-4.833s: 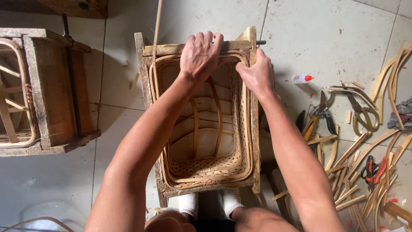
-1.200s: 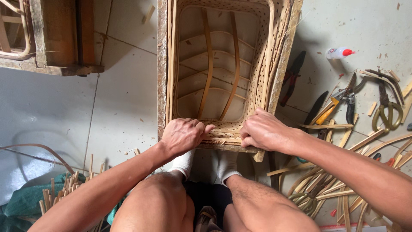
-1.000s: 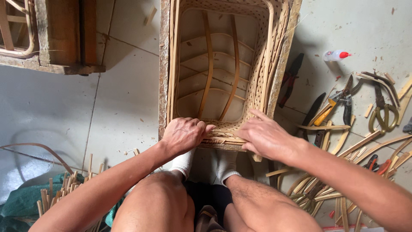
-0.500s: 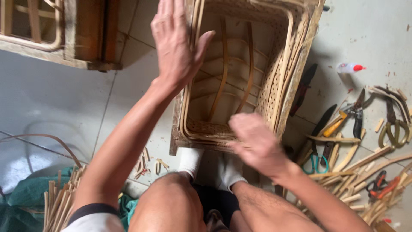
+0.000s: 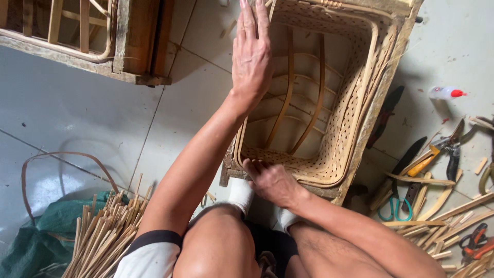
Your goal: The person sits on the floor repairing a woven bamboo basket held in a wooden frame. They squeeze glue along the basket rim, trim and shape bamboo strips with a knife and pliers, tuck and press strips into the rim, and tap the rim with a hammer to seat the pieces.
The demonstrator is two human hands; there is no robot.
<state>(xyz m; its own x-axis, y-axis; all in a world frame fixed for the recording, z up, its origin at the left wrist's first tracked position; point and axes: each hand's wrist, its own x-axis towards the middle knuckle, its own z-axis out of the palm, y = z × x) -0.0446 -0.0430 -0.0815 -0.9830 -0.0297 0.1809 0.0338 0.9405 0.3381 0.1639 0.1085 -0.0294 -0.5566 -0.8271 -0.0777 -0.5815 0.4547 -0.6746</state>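
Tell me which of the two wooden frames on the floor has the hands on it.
The wooden frame holding the woven basket, in front of the knees: left hand lies on its left side, right hand on its near edge. The other frame, upper left, is untouched.

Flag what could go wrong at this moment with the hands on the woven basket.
1. The left hand lies flat on the far left edge of the rectangular woven rattan basket in its wooden frame, while the right hand presses the near rim; an uneven push may distort the weave.
2. Loose cane ends poke out near the rim, so fingers could catch a splinter.
3. Yellow-handled pliers and green-handled scissors lie on the floor nearby, risky for a blind reach.
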